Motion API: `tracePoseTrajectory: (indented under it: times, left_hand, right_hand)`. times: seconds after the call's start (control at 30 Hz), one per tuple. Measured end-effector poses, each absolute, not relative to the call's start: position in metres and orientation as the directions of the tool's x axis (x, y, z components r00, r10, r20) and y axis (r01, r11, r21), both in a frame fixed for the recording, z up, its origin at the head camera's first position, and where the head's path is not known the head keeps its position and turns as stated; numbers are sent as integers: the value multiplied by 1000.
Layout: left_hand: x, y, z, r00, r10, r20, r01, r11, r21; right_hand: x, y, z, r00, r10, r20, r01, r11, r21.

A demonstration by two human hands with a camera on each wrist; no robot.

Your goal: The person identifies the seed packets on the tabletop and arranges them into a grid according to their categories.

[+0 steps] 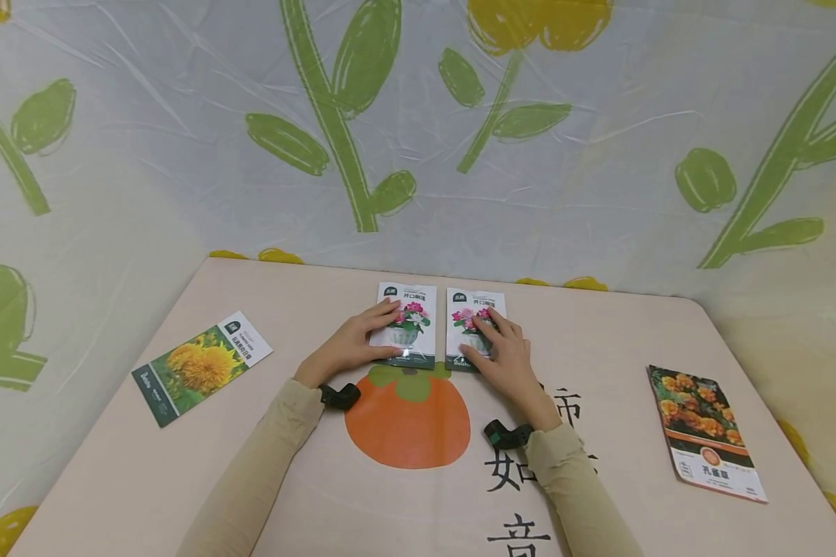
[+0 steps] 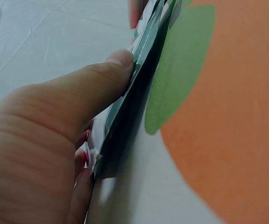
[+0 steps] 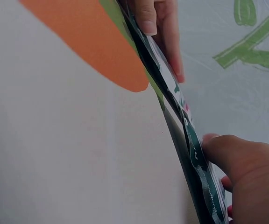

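Two matching seed packets with pink flowers in a pot lie side by side near the table's back edge, a narrow gap between them. My left hand [image 1: 351, 340] rests on the left packet [image 1: 418, 329], fingers and thumb extended over its left side. On the right packet [image 1: 464, 317] lies my right hand [image 1: 508, 365], its fingers spread across the picture and lower edge. In the left wrist view, the thumb [image 2: 92, 88] touches the packet's green bottom edge. The right wrist view shows the right thumb [image 3: 223, 149] against the other packet's green strip [image 3: 197, 156].
A yellow-flower seed packet [image 1: 202, 367] lies angled at the table's left. On the right lies an orange-flower seed packet [image 1: 707, 433]. The pale table cover [image 1: 362, 510] bears a printed persimmon [image 1: 407, 425] and black characters. Flower-patterned sheeting [image 1: 202, 155] stands behind and at both sides.
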State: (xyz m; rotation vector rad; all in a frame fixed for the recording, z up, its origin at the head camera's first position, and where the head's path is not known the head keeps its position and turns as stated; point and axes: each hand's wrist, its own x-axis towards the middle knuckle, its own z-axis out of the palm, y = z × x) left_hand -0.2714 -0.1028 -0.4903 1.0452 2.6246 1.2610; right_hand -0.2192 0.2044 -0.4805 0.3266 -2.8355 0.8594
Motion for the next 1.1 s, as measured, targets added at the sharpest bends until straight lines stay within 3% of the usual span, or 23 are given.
tracePoseTrajectory:
  times: [1.1]
  left_hand:
    - [-272, -103, -491, -777, 582, 241, 543, 425, 724]
  right_hand:
    - [-218, 203, -477, -967, -166, 191, -244, 812, -530]
